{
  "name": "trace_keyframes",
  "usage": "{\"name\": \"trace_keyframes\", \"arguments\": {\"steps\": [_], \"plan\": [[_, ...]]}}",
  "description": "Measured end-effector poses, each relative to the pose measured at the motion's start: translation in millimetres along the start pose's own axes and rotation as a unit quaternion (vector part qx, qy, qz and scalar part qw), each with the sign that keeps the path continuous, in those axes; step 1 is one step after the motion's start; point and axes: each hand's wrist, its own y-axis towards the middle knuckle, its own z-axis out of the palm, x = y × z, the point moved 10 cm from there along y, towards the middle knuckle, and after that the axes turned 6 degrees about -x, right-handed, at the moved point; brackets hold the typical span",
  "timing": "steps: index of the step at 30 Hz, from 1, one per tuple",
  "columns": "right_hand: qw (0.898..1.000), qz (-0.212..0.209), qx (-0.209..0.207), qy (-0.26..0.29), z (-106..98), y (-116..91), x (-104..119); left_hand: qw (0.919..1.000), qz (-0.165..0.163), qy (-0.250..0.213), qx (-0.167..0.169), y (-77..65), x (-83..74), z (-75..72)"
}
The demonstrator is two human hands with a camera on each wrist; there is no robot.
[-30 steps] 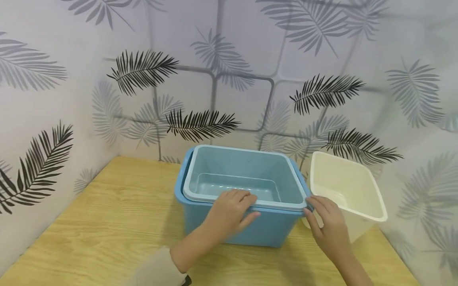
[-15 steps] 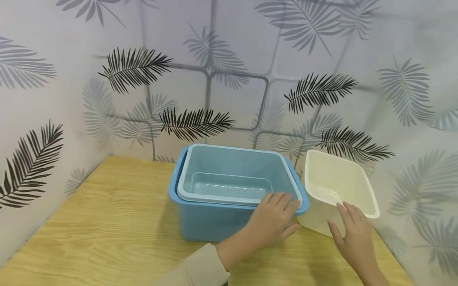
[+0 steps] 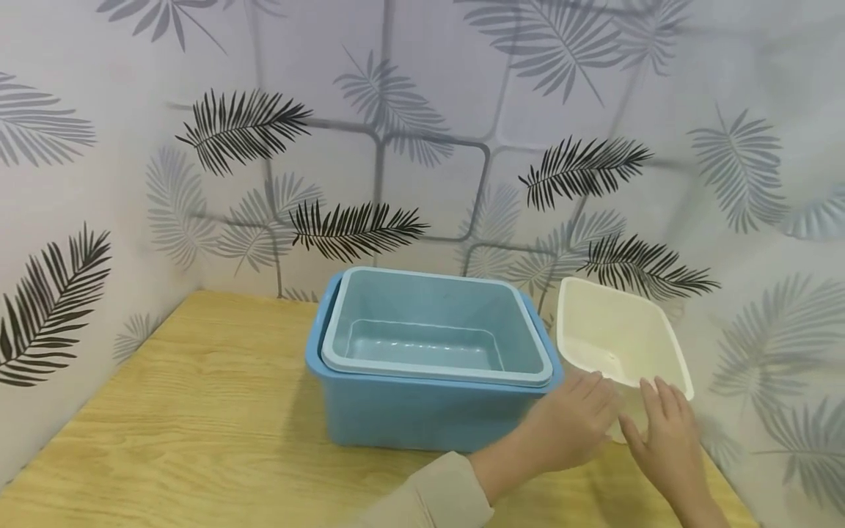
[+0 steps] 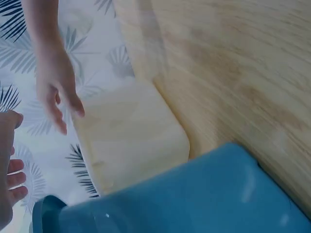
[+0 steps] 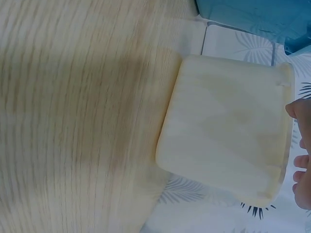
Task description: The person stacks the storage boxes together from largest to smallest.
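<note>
A cream plastic bin (image 3: pixel 617 334) stands at the right of the table. My right hand (image 3: pixel 675 444) is at its near rim, fingers extended and fingertips by the edge; in the right wrist view the thumb (image 5: pixel 293 110) lies close to the rim. Contact is hard to tell. My left hand (image 3: pixel 573 422), slightly blurred, hovers before the gap between the bins with loose fingers and nothing in them. In the left wrist view its fingers (image 4: pixel 15 179) are apart from the cream bin (image 4: pixel 133 133). Left of that bin, a light blue tub (image 3: pixel 439 319) sits nested inside a blue bin (image 3: pixel 422 414).
Both bins stand on a wood-grain table (image 3: pixel 172 433). A wall covering (image 3: pixel 422 95) printed with grey and black leaves rises behind and along the sides. The inner tub and the cream bin show bare floors.
My left hand has left the front rim of the blue tub and moved right. My right hand has moved from the blue bin's corner to the cream bin's near rim.
</note>
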Motion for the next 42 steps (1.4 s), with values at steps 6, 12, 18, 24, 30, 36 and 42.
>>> {"name": "trace_keyframes", "arguments": {"steps": [6,12,18,24,30,36,42], "plan": [[1.000,-0.005,-0.003,-0.008,7,-1,-1,0.9996,-0.010,0.008,0.024,5.4,-15.9,21.6],[1.000,-0.014,0.007,-0.015,16,3,2,0.9791,-0.032,0.045,0.196,-2.3,-12.4,61.9],[1.000,-0.005,0.015,-0.018,18,5,2,0.9673,0.022,0.101,0.232,-8.1,-18.7,78.3],[1.000,0.005,0.030,-0.003,21,3,3,0.9629,0.012,0.093,0.253,-11.0,-18.6,89.2],[1.000,0.001,0.022,0.002,20,0,5,0.9628,0.006,0.092,0.254,-13.1,-20.1,93.6],[1.000,-0.012,0.019,-0.005,18,-1,12,0.9624,-0.002,0.091,0.256,-15.8,-19.1,92.9],[1.000,-0.017,0.012,-0.009,12,-1,20,0.9621,-0.016,0.091,0.257,-15.9,-17.4,91.5]]}}
